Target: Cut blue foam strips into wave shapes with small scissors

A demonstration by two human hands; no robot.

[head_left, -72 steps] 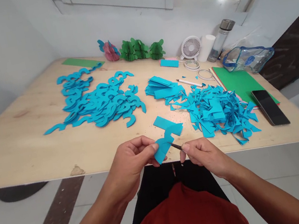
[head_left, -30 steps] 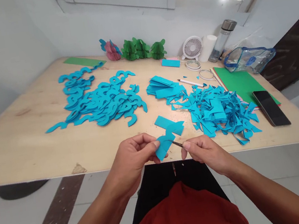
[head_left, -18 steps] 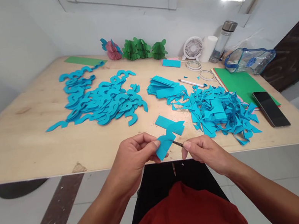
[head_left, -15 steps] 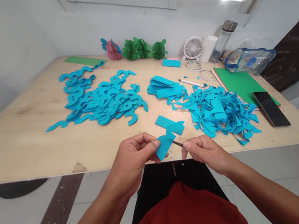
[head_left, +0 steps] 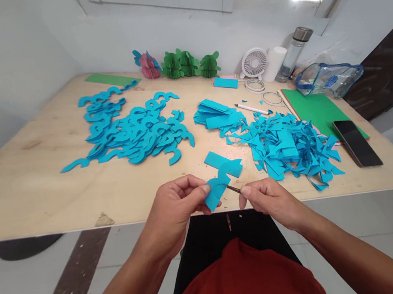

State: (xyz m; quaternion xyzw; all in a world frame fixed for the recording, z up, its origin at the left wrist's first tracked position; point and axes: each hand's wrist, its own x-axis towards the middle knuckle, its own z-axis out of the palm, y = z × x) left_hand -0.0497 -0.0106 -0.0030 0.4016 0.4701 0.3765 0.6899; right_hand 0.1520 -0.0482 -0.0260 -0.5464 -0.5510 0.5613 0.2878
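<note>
Between thumb and fingers, my left hand [head_left: 181, 203] pinches a partly cut blue paper piece [head_left: 216, 191] with a wavy edge, near the table's front edge. My right hand [head_left: 267, 200] is closed on a thin dark tool [head_left: 233, 188], whose tip meets the right side of that paper; it looks like scissors, mostly hidden by the fingers. Just beyond the held paper lies a flat blue strip [head_left: 215, 159]. A heap of wavy blue cutouts [head_left: 136, 132] spreads at the left, and a pile of blue scraps [head_left: 291, 145] is at the right.
Blue rectangles [head_left: 213, 113] are stacked mid-table beside a white pen [head_left: 250, 109]. At right a phone [head_left: 356, 143] rests by green sheets [head_left: 316, 105]. Along the back stand green paper figures [head_left: 178, 64], a small fan [head_left: 254, 63] and a bottle [head_left: 293, 54].
</note>
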